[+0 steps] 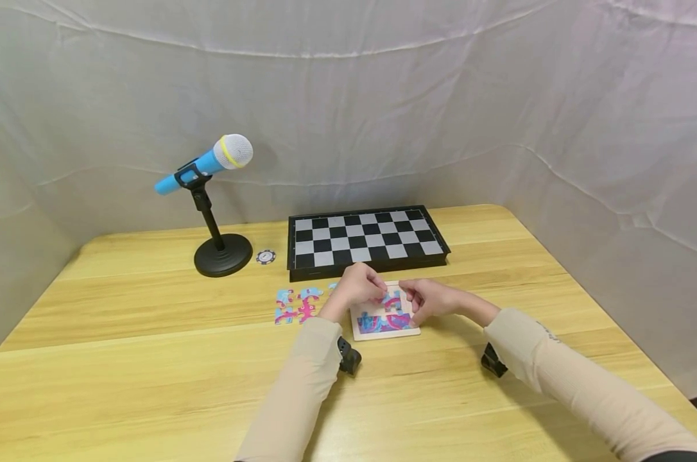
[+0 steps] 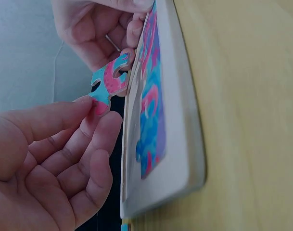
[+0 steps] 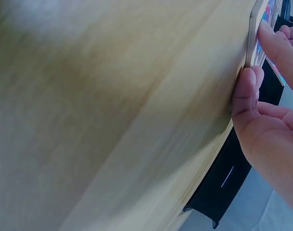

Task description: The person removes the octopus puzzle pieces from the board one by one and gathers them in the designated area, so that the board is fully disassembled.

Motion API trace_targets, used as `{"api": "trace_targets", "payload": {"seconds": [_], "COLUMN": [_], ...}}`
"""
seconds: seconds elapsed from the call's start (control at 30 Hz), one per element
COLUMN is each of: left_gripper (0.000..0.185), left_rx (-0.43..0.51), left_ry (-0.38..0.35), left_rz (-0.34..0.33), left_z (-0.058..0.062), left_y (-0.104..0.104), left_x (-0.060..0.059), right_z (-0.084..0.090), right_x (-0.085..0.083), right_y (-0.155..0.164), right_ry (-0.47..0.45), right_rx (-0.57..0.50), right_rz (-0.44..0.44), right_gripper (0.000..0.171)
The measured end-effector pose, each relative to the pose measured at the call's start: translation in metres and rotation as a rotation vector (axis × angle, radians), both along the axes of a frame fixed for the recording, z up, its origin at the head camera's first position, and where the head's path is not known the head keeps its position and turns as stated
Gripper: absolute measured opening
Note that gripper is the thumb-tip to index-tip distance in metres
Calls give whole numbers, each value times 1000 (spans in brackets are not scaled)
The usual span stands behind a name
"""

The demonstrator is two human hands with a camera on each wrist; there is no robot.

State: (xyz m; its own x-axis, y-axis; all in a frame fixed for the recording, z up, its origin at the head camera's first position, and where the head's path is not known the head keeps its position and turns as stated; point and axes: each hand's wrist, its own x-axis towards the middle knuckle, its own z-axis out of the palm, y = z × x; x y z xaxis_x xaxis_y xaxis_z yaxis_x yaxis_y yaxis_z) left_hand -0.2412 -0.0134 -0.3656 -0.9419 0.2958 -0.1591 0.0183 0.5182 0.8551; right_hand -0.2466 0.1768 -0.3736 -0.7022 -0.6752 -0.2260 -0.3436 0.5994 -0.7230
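**Two hands working at a puzzle tray in mid-table**

The puzzle tray is lying flat on the wooden table, just in front of the chessboard, with a narrow strip of bare wood between them. Wide open tabletop is stretching toward the person and to both sides; the white cloth backdrop is closing in the far and side edges. To the tray's left, loose puzzle pieces are lying near it, and further back a poker chip is sitting just beside the round base of the microphone stand.

The left hand is pinching a puzzle piece between thumb and fingertips, holding it at the tray's edge. The right hand is resting at the tray's right side, thumb against its rim and one finger on its face, fingers fairly straight and holding nothing.

The head view is hiding the pinched piece under the fingers; only the left wrist view is showing it clearly, tilted up from the tray. The right wrist view alone is showing the thumb touching the tray rim.

The piece is pink and turquoise with a pale cardboard edge; the tray is pale-framed, partly filled with blue, pink and purple picture.
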Motion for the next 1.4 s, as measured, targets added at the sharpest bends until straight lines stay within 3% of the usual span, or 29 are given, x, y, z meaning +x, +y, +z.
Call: {"api": "trace_targets", "payload": {"seconds": [0.33, 0.97, 1.17, 1.4], "left_gripper": [6, 4, 4, 4], "left_rx": [-21, 34, 2, 20], "left_ry": [11, -31, -24, -19], "left_rz": [23, 112, 119, 118], "left_z": [-1, 0, 2, 2], "left_y": [-18, -60, -70, -81], "left_x": [-2, 3, 6, 8], "right_z": [1, 0, -1, 0], "right_x": [1, 1, 0, 1], "right_y": [0, 1, -1, -2], "right_ry": [-20, -23, -29, -35], "right_rx": [15, -1, 7, -12], "right_rz": [-22, -12, -17, -11], "right_gripper": [80, 80, 53, 49]}}
